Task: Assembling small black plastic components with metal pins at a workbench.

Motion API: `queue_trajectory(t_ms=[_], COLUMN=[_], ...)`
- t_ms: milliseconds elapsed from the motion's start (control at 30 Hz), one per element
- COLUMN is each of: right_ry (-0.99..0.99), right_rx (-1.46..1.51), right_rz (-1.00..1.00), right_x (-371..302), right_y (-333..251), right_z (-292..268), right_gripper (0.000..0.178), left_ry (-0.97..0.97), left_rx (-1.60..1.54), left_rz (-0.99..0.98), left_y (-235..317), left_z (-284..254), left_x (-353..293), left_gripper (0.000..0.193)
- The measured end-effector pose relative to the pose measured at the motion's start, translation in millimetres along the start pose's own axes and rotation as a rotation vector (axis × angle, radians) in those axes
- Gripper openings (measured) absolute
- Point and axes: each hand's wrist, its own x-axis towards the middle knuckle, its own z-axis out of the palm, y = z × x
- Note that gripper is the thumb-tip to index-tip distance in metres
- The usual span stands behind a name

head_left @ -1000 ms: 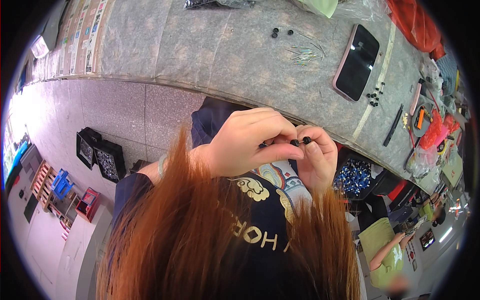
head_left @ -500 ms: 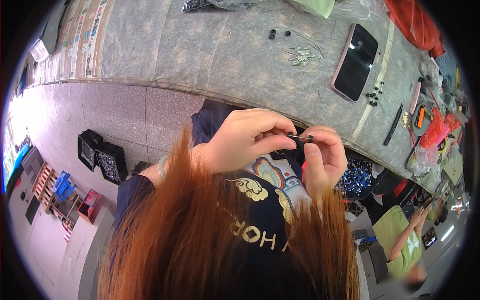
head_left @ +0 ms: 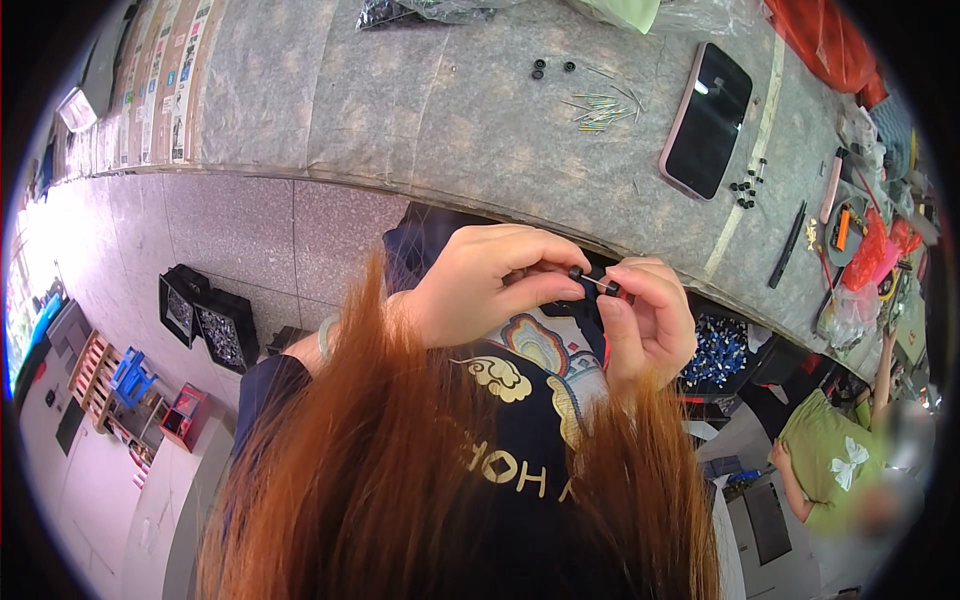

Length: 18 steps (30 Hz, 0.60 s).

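Observation:
In front of my lap, both hands hold one small wheel axle (head_left: 595, 282), a thin metal rod with a small black wheel at each end. My left hand (head_left: 480, 285) pinches the left-end wheel (head_left: 575, 272) between thumb and forefinger. The other wheel (head_left: 612, 288) sits between the thumb and forefinger of my right hand (head_left: 650, 318). Beyond the hands, on the grey-covered table (head_left: 400, 110), lie a loose pile of thin metal rods (head_left: 605, 110) and a few black wheels (head_left: 540, 70).
A phone (head_left: 706, 120) lies near small black wheels and axles (head_left: 745, 190). Farther right are a black pen (head_left: 788, 245), an orange-handled cutter (head_left: 842, 230) and plastic bags. Black bins of small parts (head_left: 225, 330) stand on the floor at left. A green-shirted person (head_left: 830, 450) is at lower right.
My right fingers have closed in tighter around the right-end wheel, and the axle tilts slightly more. The person at lower right has shifted and now stretches an arm toward the table.

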Motion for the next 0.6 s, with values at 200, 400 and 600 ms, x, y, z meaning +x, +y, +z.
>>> queue_trajectory(t_ms=[200,400,600], right_ry=[0.054,0.070,-0.142], right_rx=[0.067,0.108,-0.066], right_rz=[0.047,0.169,0.093], right_x=[-3,-1,4], right_y=[3,1,11], right_z=[-2,-3,-17], right_gripper=[0.027,0.026,0.017], left_ry=[-0.016,-0.017,-0.078], left_rx=[0.047,0.068,0.165], left_rz=[0.080,0.111,0.045], left_y=[0,-2,5], left_z=[0,0,3], left_x=[2,5,9], left_gripper=[0.014,0.011,0.014])
